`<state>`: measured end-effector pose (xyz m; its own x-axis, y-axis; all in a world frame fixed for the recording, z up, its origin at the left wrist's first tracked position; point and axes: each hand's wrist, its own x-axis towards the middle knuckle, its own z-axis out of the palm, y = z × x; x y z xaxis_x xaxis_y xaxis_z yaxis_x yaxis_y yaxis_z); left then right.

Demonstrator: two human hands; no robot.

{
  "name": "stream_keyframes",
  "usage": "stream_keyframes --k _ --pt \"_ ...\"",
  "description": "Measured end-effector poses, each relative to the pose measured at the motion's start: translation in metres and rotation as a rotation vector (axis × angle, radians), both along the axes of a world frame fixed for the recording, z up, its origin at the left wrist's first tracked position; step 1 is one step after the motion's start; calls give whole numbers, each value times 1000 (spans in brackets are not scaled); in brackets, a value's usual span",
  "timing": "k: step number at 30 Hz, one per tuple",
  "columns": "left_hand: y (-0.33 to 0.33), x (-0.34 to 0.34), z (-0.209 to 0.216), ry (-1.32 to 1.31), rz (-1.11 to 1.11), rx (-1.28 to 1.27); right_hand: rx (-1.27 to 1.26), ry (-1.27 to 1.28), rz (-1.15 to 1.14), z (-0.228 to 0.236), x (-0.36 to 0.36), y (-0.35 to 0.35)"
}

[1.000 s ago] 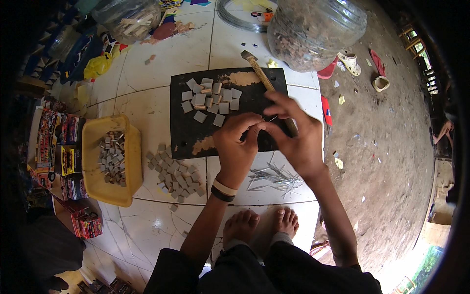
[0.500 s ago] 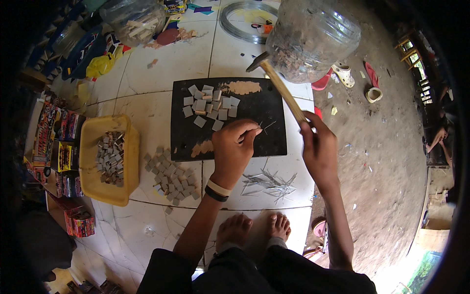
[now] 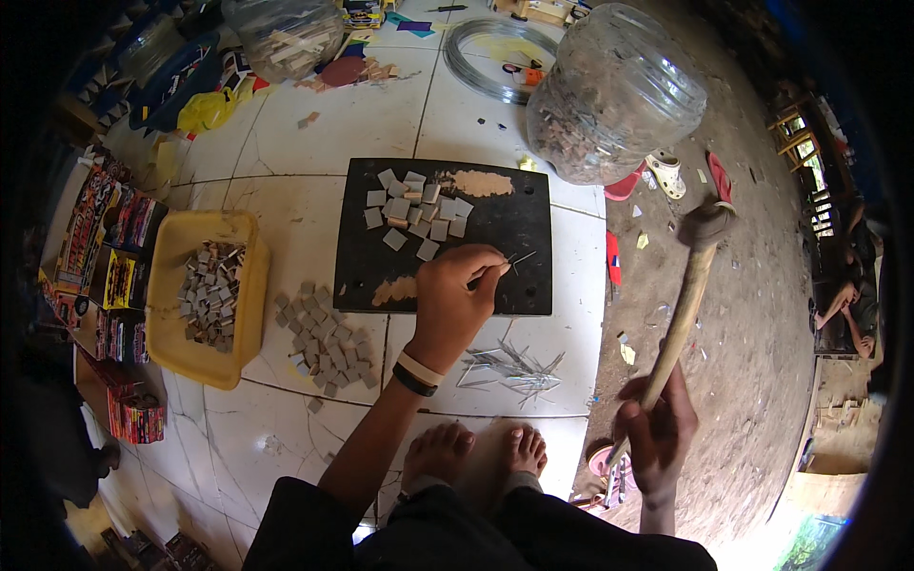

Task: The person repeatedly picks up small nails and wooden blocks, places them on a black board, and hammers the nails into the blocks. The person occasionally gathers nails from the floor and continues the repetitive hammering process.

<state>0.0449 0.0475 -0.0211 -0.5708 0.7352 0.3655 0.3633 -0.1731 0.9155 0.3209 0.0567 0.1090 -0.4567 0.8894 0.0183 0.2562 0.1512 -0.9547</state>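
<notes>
**Clearly, your hands were apart, with a hammer in the right one**

Your right hand was closed round the lower handle of the hammer, well off to the right of your left hand; the handle leaned, and the head pointed up and away from you. Your left hand was over the black board — thumb and forefinger pinched together on a thin metal piece at their tips. Just beyond that hand, a little to its left, small grey-topped blocks lay loose on the board. Nearer to you, between your two hands, thin metal rods lay in a scattered heap. To the left of your left wrist sat a pile of grey pieces — and further left, a yellow basin held more of them.
</notes>
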Motion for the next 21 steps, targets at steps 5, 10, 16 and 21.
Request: stream_keyframes --k 5,10,16,21 --pt "0 -2 -4 19 -14 8 392 -491 110 3 0 13" --pt "2 -3 -4 49 -15 -4 634 -412 95 -2 -13 7" --pt "2 -5 -1 49 -32 -11 532 -547 205 -1 -27 13" --pt "4 -5 1 64 -18 0 493 -501 187 3 -27 6"
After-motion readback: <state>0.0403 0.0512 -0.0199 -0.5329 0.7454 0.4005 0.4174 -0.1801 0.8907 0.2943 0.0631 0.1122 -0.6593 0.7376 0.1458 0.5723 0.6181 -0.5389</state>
